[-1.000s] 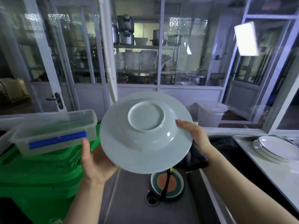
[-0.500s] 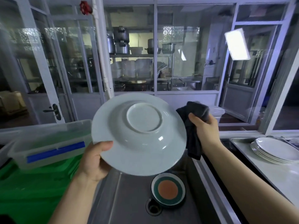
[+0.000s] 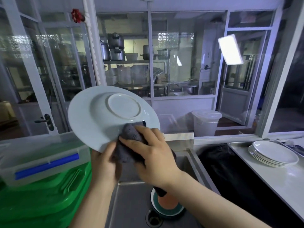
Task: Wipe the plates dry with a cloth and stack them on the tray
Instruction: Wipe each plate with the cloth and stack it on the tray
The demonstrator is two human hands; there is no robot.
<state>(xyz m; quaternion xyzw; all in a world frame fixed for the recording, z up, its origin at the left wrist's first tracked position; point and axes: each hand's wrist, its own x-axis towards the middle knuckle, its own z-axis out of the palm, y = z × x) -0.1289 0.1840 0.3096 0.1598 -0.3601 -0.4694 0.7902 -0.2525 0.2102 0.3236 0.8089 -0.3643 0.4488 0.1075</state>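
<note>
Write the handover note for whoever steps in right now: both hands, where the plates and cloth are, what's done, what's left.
Left hand: grips the pale plate by its lower rim, underside facing the camera, tilted, held above the sink.
Right hand: presses the dark cloth against the plate's lower underside.
Stack of white plates sits on the tray to the right.
Done: several plates stacked.
Left: finish wiping this plate and add it to the stack. A small dish with an orange centre lies in the sink by the drain; whether it belongs to the job I cannot tell.
</note>
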